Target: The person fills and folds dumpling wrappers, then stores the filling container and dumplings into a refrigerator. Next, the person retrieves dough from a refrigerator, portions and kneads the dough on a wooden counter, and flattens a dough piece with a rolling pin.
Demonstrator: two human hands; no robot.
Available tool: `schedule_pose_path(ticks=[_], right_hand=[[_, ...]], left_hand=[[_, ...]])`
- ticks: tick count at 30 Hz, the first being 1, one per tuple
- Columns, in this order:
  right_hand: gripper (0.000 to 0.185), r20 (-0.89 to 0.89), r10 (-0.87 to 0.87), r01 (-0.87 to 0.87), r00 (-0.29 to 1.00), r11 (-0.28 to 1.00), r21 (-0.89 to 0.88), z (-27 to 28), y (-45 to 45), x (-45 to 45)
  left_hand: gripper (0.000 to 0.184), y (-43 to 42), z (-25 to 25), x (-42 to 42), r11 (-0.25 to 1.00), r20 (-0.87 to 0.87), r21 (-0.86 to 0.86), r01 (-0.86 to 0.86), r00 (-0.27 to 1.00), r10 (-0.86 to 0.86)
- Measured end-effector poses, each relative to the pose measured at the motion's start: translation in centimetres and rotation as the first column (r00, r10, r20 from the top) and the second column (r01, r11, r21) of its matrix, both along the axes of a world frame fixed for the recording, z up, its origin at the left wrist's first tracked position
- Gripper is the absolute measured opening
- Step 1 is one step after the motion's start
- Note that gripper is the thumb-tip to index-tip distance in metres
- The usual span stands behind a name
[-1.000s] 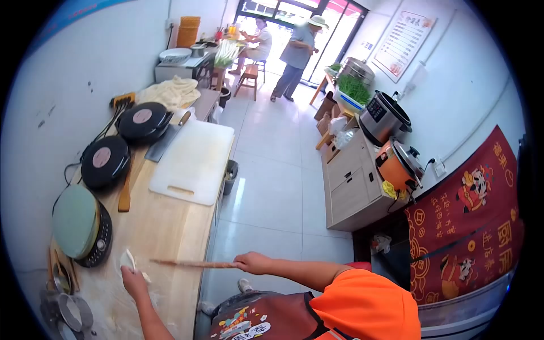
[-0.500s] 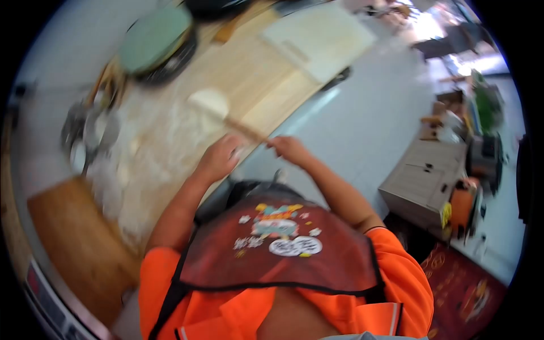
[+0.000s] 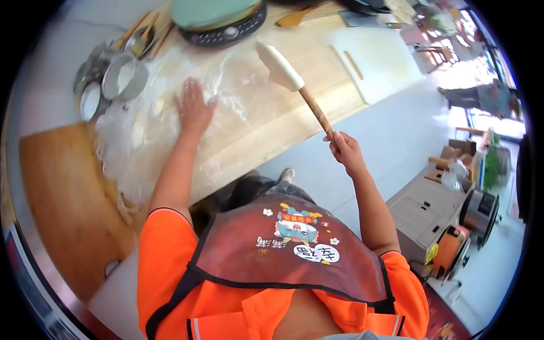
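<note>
My right hand [image 3: 347,152] is closed around the near end of a wooden rolling pin [image 3: 315,111], just past the table's edge. A thin sheet of pale dough [image 3: 281,68] hangs over the pin's far end, raised above the wooden board. My left hand [image 3: 195,109] is over the floured part of the board [image 3: 249,133], fingers spread and palm down, holding nothing. Whether it presses on the surface I cannot tell. Beyond that hand, small pale dough pieces [image 3: 158,106] lie near a crumpled plastic sheet [image 3: 113,136].
A round electric griddle [image 3: 224,31] with a green lid stands at the back. Metal bowls [image 3: 126,76] sit to the left, near a brown wooden board [image 3: 62,198]. A white cutting board [image 3: 391,62] lies at the right end. A cabinet [image 3: 422,212] and a distant person [image 3: 484,99] are farther right.
The dough has come up off the board, draped on the rolling pin, which my right hand has carried up and right. My left hand has moved away leftward and spread its fingers.
</note>
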State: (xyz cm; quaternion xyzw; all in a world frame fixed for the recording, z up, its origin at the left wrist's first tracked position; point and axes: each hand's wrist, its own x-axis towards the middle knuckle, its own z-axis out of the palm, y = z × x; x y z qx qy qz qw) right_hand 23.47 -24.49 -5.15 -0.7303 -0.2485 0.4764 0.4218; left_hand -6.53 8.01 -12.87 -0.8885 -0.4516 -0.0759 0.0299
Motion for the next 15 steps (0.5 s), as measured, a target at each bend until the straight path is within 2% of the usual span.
schedule_pose_path(ticks=[1,2,3,4,5,6,7,8,9,10,11,13,15], right_hand=[[0.040,0.119,-0.031,0.026,0.992,0.999,0.043,0.4,-0.5,2.5],[0.033,0.241,-0.027,0.026,0.970,1.000,0.010,0.6,-2.0,4.1],[0.027,0.358,-0.021,0.034,0.933,0.999,-0.029,0.9,-3.5,5.9],[0.027,0.372,-0.076,0.074,0.925,0.997,0.021,-1.2,-4.8,5.5],[0.028,0.383,-0.130,0.110,0.914,0.991,0.072,-3.2,-6.2,5.3],[0.032,0.291,-0.178,0.179,0.940,0.984,0.023,-0.6,-4.7,3.6],[0.039,0.223,-0.186,0.198,0.957,0.980,-0.035,0.2,-3.7,3.5],[0.042,0.240,-0.136,0.156,0.961,0.985,-0.067,0.4,-3.3,3.3],[0.044,0.247,-0.096,0.112,0.964,0.992,-0.053,0.2,-2.6,1.1],[0.044,0.253,-0.078,0.092,0.964,0.995,-0.046,-1.2,-2.8,0.2],[0.045,0.264,-0.063,0.074,0.963,0.997,-0.032,-2.1,-3.1,0.8],[0.045,0.249,-0.068,0.081,0.966,0.996,-0.041,-3.7,-3.2,0.7],[0.048,0.333,-0.021,0.025,0.943,1.000,-0.007,-5.3,-3.2,0.3]], left_hand=[[0.078,4.1,-2.8,2.8,0.999,0.147,0.045,0.022,0.989,-0.028],[0.081,6.5,-4.0,8.5,0.998,0.205,0.027,0.064,0.976,-0.068],[0.080,7.6,-5.7,12.1,0.989,0.244,-0.002,0.150,0.959,-0.145],[0.078,7.4,-6.3,13.9,0.957,0.279,0.025,0.290,0.917,-0.286],[0.076,6.5,-5.2,15.2,0.913,0.182,-0.051,0.406,0.902,-0.391],[0.077,4.3,-3.1,14.8,0.918,0.124,-0.145,0.368,0.928,-0.352],[0.079,2.2,-1.1,14.0,0.884,0.131,-0.119,0.453,0.889,-0.438],[0.084,0.1,-0.4,12.7,0.837,0.103,-0.171,0.520,0.854,-0.509],[0.087,-1.3,-2.4,9.2,0.803,0.067,-0.193,0.564,0.824,-0.562],[0.089,-4.6,1.2,7.5,0.757,0.023,-0.372,0.538,0.820,-0.572],[0.083,-6.8,3.5,7.5,0.697,-0.041,-0.448,0.559,0.766,-0.641],[0.081,-9.5,7.8,7.4,0.730,-0.093,-0.542,0.417,0.833,-0.545],[0.079,-7.3,4.1,4.4,0.864,-0.121,-0.239,0.444,0.869,-0.480]])
